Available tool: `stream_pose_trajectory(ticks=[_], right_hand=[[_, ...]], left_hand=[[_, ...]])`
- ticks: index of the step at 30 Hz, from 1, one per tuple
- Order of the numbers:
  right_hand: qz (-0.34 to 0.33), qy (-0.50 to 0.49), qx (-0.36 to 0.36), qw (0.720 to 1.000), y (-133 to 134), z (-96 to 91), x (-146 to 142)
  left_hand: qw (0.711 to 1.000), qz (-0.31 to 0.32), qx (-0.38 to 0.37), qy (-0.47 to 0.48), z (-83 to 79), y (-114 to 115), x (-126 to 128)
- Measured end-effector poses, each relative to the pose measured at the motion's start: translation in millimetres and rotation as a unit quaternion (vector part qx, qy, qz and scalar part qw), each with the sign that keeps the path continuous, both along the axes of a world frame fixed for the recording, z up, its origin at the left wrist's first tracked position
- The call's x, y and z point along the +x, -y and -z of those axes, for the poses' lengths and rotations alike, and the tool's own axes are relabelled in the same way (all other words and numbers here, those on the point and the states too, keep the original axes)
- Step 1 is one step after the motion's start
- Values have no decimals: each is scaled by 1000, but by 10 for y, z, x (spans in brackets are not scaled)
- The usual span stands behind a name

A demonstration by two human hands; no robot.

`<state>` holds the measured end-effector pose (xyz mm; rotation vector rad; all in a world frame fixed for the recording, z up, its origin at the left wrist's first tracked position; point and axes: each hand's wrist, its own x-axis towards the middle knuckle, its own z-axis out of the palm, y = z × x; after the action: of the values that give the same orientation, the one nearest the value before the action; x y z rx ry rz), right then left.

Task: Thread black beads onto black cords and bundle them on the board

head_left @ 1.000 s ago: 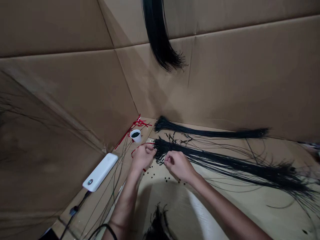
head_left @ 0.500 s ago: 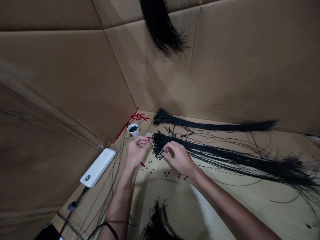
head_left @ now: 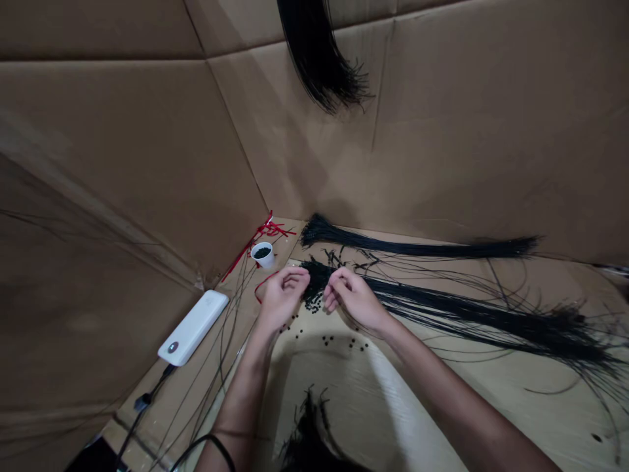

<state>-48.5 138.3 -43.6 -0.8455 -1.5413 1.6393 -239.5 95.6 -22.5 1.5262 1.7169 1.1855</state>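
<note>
My left hand [head_left: 282,298] and my right hand [head_left: 354,298] are close together at the beaded end of a long bundle of black strings [head_left: 466,314] lying on the cardboard floor. Both hands have curled, pinching fingers; what they pinch is too fine to make out. A thin red tie [head_left: 260,286] loops out from under my left hand. Several small black beads [head_left: 327,341] lie scattered just below the hands. A small white cup [head_left: 263,254] of black beads stands to the upper left of my left hand.
A second black string bundle [head_left: 417,248] lies along the back wall, and another hangs from above [head_left: 319,52]. A white power bank [head_left: 193,327] with a cable lies at left. Red ties [head_left: 272,229] sit in the corner. Cardboard walls enclose the space. Black strands [head_left: 309,439] lie near me.
My right hand has moved up and left toward my left hand, so both now meet at the bundle's end. The red tie shows looping left of my left hand.
</note>
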Motion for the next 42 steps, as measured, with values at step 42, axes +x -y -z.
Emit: stream_pose_trajectory(ticks=[42], right_hand=[[45, 248, 245, 936, -238, -148, 447]], left_hand=[[930, 53, 91, -351, 87, 64, 189]])
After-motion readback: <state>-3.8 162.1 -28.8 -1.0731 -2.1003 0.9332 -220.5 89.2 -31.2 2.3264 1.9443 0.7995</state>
